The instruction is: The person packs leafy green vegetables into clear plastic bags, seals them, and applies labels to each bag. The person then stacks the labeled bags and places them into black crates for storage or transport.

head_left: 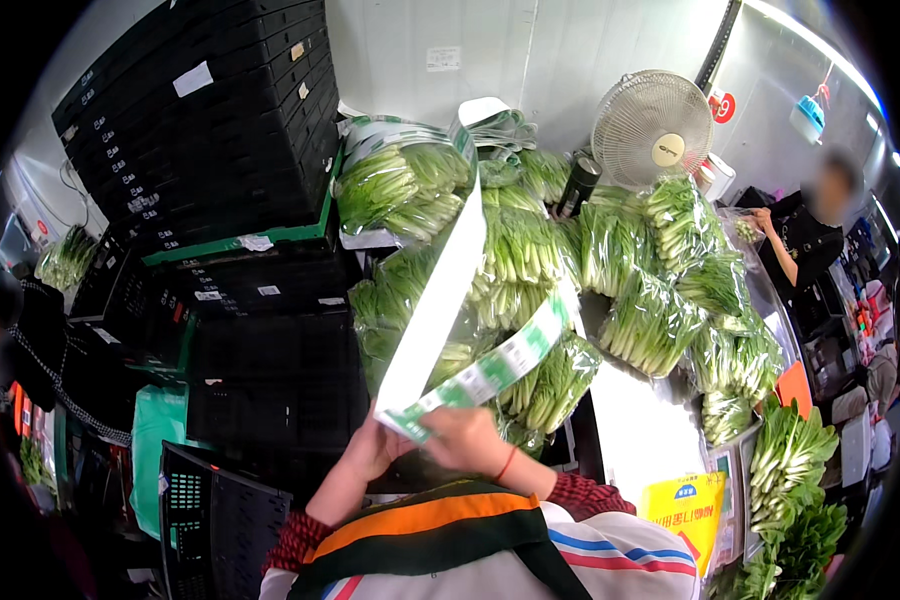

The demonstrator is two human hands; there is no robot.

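Observation:
A long strip of labels [515,352], white on its back and printed green on its face, loops down to my hands from a coil [500,125] at the back. My left hand [372,450] is closed on the strip at its fold, fingers partly hidden behind it. Beside it, my right hand [463,440], with a red cord at the wrist, is curled closed on the strip's lower edge. Just beyond my hands lie clear bags of leafy greens [553,385], heaped toward the wall. More bagged greens [650,322] lie to the right.
Tall stacked black crates [200,130] rise at the left, with a black crate [210,520] nearer me. A fan [654,130] and a dark cylinder [578,186] stand at the back. Loose greens [790,465] and a yellow bag [685,510] lie right. Another person [805,240] works at far right.

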